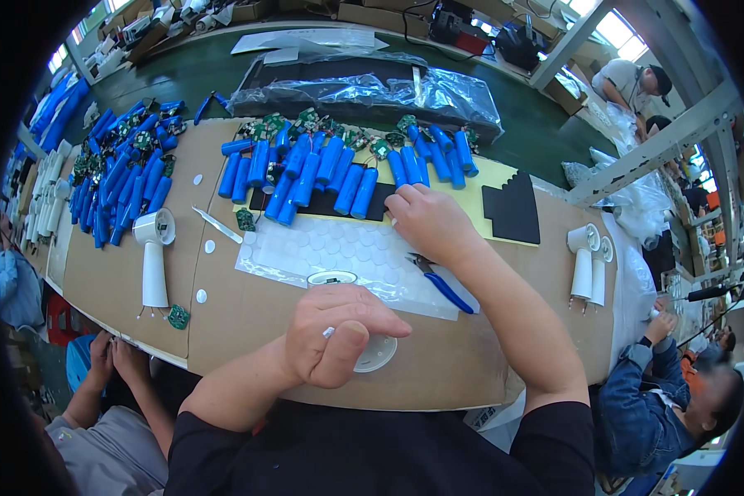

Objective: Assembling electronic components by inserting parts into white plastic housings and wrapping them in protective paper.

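Observation:
My left hand (331, 335) is closed in front of my body around a white plastic housing. The housing's oval end (332, 278) shows above the knuckles, and a round white part (377, 354) shows below the fingers; my hand hides the middle. A tiny white piece (329, 332) sits between thumb and fingers. Farther off, my right hand (426, 217) has its fingers curled down at the edge of a black foam pad (379, 203), close to blue cylindrical battery cells (364, 192). What its fingertips pinch is mostly hidden. Blue-handled cutters (448, 289) lie beside my right forearm.
A sheet of round clear stickers (306, 252) lies mid-table. White handled housings (155, 273) stand left, with others (583, 264) right. Tweezers (217, 224) and a heap of wired blue cells (120, 186) lie left. Co-workers sit on both sides.

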A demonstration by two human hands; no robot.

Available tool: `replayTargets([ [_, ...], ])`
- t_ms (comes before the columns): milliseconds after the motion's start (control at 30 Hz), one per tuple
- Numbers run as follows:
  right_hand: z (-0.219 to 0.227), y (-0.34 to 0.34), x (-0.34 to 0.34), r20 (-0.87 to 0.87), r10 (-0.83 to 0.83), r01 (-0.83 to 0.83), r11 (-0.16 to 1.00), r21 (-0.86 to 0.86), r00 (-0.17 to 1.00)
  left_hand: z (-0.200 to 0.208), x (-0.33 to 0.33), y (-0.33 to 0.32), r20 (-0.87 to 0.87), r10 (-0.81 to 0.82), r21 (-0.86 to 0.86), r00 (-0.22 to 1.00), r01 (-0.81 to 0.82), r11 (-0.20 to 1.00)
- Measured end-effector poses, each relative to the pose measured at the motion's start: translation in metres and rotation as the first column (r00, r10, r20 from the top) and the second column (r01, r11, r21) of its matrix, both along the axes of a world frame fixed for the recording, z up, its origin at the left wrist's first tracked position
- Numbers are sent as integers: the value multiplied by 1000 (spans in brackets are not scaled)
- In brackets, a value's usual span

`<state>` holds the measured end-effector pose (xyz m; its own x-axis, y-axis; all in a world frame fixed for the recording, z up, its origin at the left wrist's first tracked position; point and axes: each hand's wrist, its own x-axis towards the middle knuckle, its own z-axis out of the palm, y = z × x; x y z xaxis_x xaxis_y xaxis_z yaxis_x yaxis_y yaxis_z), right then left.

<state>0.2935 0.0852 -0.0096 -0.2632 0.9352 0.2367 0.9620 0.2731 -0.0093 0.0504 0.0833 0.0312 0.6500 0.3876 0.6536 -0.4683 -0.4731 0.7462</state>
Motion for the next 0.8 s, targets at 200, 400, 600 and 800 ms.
replayTargets([
  [200,1,2,18,174,69,-65,998,-28,982,-1,2,-1,-66,28,50,997,-25,998],
  [400,11,20,5,37,8,-2,988,-156,999,-9,0,-11,-125,113,-118,986,-127,985],
  [600,16,5,19,-195,-134,99,979,-179,972,-18,-3,-18,-111,105,-196,988,-125,973],
  [800,-6,-5,15,-615,-97,183,980,78,783,-21,-3,-14,-99,61,-204,993,-80,976],
])
